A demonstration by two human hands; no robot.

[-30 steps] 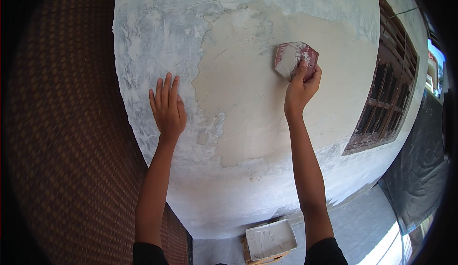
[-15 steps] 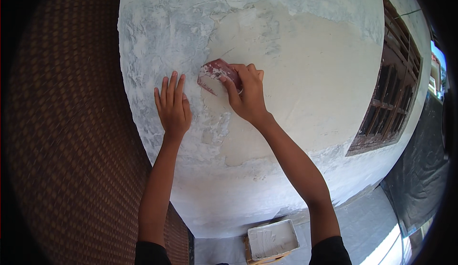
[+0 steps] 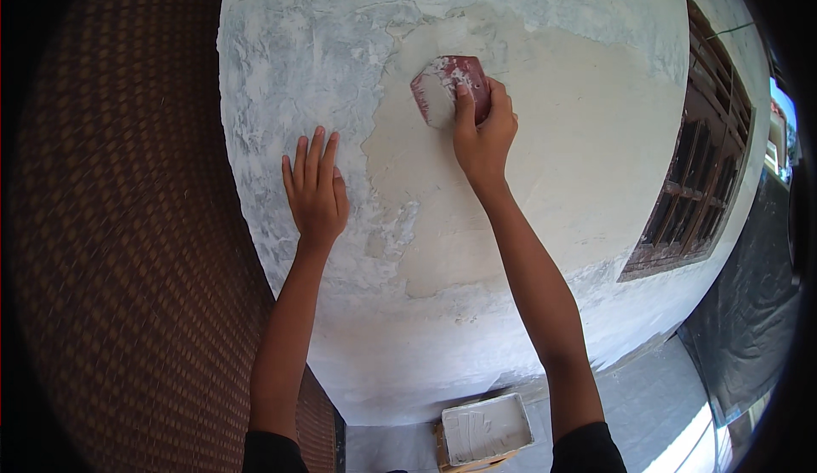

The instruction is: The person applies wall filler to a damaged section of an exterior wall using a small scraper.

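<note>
My right hand (image 3: 483,141) grips a dark red, flat, angular spreader (image 3: 472,77) smeared with off-white paste, held against a cream-plastered patch (image 3: 579,149) high on the wall. To the left, my left hand (image 3: 317,196) rests on the rough, mottled white-grey part of the wall (image 3: 298,73), open, its fingers slightly spread and pointing upward, holding nothing. At the bottom of the view a rectangular container (image 3: 485,426) of off-white paste stands on a yellowish-brown support.
A brown woven panel (image 3: 128,175) runs along the left beside the wall. A wooden window (image 3: 685,192) with bars is on the right. Below it lie grey sheeting (image 3: 638,388) on the ground and a hanging dark sheet (image 3: 745,286) at the far right.
My right hand swept the spreader down and left toward my left hand, then back up and to the right. My left hand appears to stay on the same spot while the view shifts slightly.
</note>
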